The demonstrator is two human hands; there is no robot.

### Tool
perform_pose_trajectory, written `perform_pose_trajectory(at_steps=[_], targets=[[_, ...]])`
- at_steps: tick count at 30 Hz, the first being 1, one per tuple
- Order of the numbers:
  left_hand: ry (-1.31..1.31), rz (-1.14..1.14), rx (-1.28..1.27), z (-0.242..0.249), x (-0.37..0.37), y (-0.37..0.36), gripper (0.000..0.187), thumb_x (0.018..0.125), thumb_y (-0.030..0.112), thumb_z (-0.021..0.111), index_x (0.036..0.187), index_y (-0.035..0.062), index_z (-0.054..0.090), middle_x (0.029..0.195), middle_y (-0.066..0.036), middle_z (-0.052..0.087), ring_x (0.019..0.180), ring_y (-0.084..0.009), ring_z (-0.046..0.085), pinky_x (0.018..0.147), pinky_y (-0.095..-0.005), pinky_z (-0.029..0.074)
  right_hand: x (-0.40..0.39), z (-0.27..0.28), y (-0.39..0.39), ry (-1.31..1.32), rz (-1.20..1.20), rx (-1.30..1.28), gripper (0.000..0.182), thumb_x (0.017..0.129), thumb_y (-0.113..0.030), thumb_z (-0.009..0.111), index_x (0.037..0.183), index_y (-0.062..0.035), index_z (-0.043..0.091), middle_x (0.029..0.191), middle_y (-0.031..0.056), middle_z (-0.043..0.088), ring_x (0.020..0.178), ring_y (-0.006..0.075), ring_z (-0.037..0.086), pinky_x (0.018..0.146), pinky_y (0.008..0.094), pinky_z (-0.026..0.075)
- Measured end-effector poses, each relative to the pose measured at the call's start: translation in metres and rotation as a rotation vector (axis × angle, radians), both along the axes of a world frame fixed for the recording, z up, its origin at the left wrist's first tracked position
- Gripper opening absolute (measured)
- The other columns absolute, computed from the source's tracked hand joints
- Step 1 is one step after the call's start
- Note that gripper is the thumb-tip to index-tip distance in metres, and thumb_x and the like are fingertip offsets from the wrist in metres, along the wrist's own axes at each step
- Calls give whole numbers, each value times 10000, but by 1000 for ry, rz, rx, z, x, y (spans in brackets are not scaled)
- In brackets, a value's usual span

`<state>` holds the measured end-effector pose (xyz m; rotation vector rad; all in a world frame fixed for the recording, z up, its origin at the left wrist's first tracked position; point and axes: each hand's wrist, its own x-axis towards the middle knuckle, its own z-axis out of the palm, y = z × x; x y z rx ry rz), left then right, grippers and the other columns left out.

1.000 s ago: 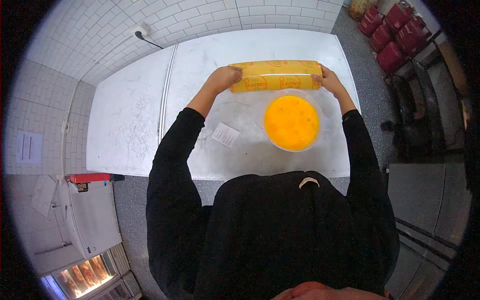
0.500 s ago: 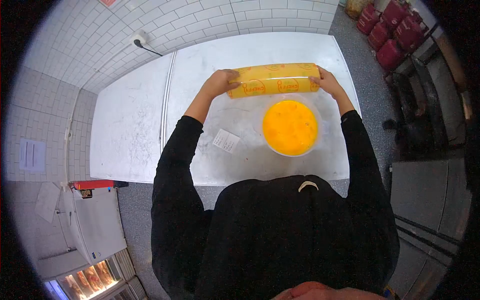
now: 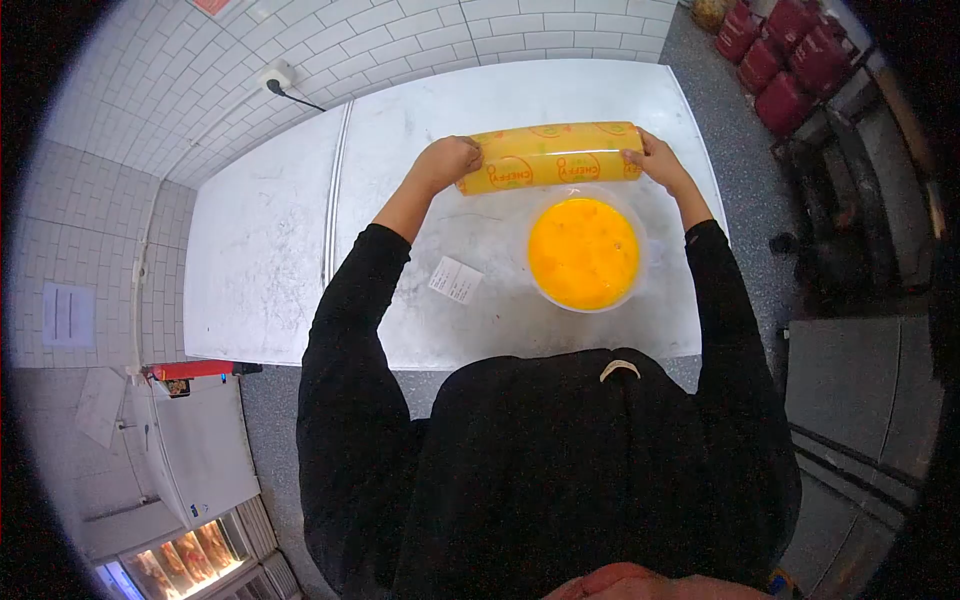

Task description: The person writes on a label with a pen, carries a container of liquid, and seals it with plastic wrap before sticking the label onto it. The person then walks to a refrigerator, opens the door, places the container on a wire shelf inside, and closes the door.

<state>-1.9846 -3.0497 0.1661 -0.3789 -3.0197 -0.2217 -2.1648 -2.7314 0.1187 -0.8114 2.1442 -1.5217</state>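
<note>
Altogether two hands (image 3: pixel 452 163), one roll (image 3: pixel 550 158).

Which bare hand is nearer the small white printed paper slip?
The left hand, holding the left end of the yellow printed roll; the right hand is farther.

Place: commercial-looking kitchen
Walls: white tiles (image 3: pixel 370 50)
Tabletop (image 3: pixel 255 240): metallic, scuffed
Corner: dark red cylinders (image 3: pixel 785 60) (gas bottles, seemingly)
Lower left: lit display cabinet (image 3: pixel 185 562)

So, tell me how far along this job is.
Looks done: orange-yellow liquid sits in the round translucent plastic container. In hand: the left grip and right grip hold a yellow printed cylindrical roll. Left, probably: covering the container, as no film visibly lies over it.
</note>
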Motion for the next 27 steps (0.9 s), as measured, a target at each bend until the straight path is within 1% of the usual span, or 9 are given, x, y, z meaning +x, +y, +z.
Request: perform_pose_trajectory(at_steps=[2, 7, 9, 10, 12, 15, 16, 18, 27], targets=[[18, -10, 14, -1, 0, 0, 186, 738, 167, 528, 719, -5, 596, 796, -154, 588, 735, -297, 563, 676, -364, 461, 0, 1, 0, 0, -31, 65, 430, 752, -103, 582, 1155, -36, 447, 1034, 79, 558, 935, 158, 524, 814, 268, 406], [81, -4, 35, -8, -1, -4, 170, 750, 163, 519, 733, 8, 588, 770, -145, 579, 711, -301, 555, 646, -376, 455, -3, -3, -1, 3, -1, 13, 437, 745, -101, 591, 1153, -37, 449, 1032, 81, 560, 931, 157, 527, 809, 269, 410], [139, 137, 71, -9, -5, -5, 128, 729, 150, 518, 690, 40, 570, 731, -101, 572, 689, -281, 554, 611, -372, 454, -2, 1, -1, 16, 0, 9, 439, 742, -103, 595, 1152, -38, 450, 1031, 81, 561, 929, 156, 528, 807, 269, 411], [142, 135, 70, -9, -5, -6, 128, 729, 150, 518, 690, 40, 570, 731, -101, 572, 689, -281, 554, 611, -372, 454, -1, 3, -2, 1, -19, 33, 435, 741, -103, 596, 1147, -38, 454, 1027, 80, 564, 924, 156, 530, 803, 269, 414], [53, 107, 198, -5, -2, -9, 193, 761, 193, 526, 844, 43, 615, 894, -138, 591, 795, -290, 566, 690, -343, 463, -3, 3, -1, -13, -43, 49, 430, 740, -102, 596, 1143, -38, 459, 1022, 79, 566, 919, 156, 533, 799, 269, 416], [166, -9, 161, -12, 3, -4, 224, 766, 225, 529, 885, 58, 619, 929, -138, 589, 827, -286, 566, 722, -332, 460, -3, 3, -2, 1, -22, 47, 423, 736, -106, 602, 1132, -37, 469, 1012, 80, 570, 912, 156, 536, 791, 269, 421], [164, -7, 160, -15, 4, -2, 224, 766, 225, 529, 885, 58, 619, 929, -138, 589, 827, -286, 566, 722, -332, 460, -2, 4, -2, 0, -27, 45, 424, 733, -109, 606, 1129, -38, 472, 1007, 80, 573, 906, 157, 539, 788, 270, 423], [190, 78, 170, -7, 7, 10, 162, 740, 186, 551, 696, 34, 586, 798, -99, 595, 690, -274, 562, 611, -360, 461, -3, 1, -2, -2, -32, 41, 425, 729, -111, 610, 1126, -39, 475, 1001, 81, 575, 900, 158, 541, 786, 270, 424], [312, 255, 89, -16, 14, 26, 149, 780, 182, 494, 766, 59, 577, 847, -71, 608, 712, -271, 580, 602, -358, 482, -7, -9, -1, -4, -20, -2, 418, 744, -123, 598, 1134, -47, 468, 1001, 83, 576, 892, 168, 548, 786, 280, 427]])
